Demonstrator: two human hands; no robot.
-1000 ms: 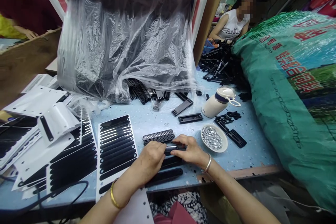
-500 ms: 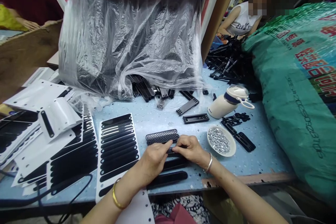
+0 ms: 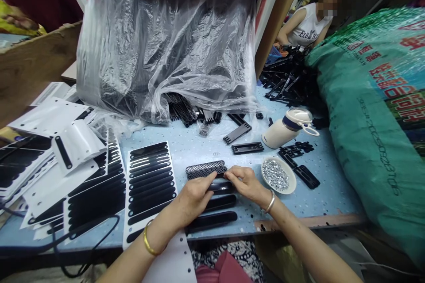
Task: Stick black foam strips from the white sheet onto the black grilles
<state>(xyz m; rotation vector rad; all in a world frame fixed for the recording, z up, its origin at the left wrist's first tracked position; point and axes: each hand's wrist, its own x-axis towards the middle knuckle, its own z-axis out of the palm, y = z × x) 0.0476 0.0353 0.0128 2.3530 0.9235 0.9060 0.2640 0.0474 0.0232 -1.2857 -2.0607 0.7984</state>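
Observation:
My left hand (image 3: 194, 196) lies left of a short column of black strips, its index finger stretched out to the near mesh-patterned strip (image 3: 202, 174) and its thumb apart, by a glossy black strip (image 3: 221, 187). At the right end of the mesh strip, thumb and index finger of my right hand (image 3: 247, 183) are pinched together; whatever is between them is too small to make out. Closer to me lie two more smooth black strips, a middle one (image 3: 222, 203) and a front one (image 3: 215, 221). A white bowl (image 3: 292, 185) of small shiny metal pieces (image 3: 275, 175) stands right of my right hand.
Left of my hands is a white sheet of black adhesive strips (image 3: 151, 185), with loose sheets (image 3: 56, 115) beyond. Clear plastic (image 3: 206, 53) drapes over black parts at the back. A cream bottle (image 3: 280, 130), black plastic parts (image 3: 307, 177) and a green sack (image 3: 372, 141) are rightward. Two people sit across.
Both hands have shifted slightly away from me, from the glossy strip to the mesh strip's right end. More of the glossy strip now shows.

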